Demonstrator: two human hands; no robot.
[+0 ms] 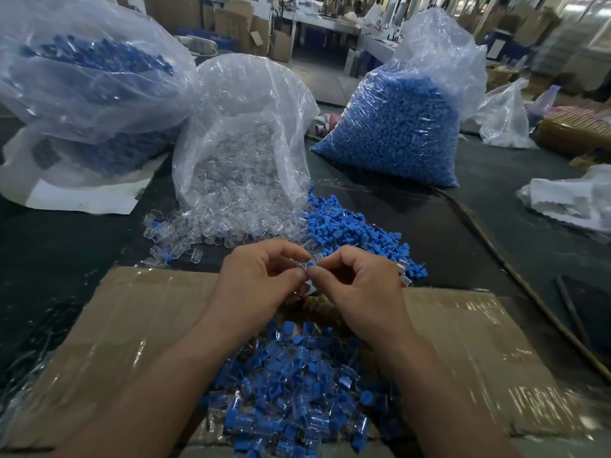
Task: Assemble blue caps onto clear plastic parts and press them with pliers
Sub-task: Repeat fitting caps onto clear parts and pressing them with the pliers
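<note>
Bottom centre, a heap of finished pieces (294, 391), blue in clear, fills the open box (139, 325). Just above it, mid-frame, the two grips meet fingertip to fingertip! The left grip (261, 282) is curled tight, thumb and forefinger pinching a clear part (302, 267). The right grip (360, 285) is curled too, pinching a blue cap (310, 264) right against that part, both in the air over the box's far edge. Beyond, on the dark table (479, 226), loose clear parts (198, 233) spill left and loose caps (357, 233) right, the piles touching. Behind those stands a clear bag (241, 127) of clear parts at centre, a full cap bag (396, 127) upper right, and a third bag (89, 71) of blue pieces upper left.
</note>
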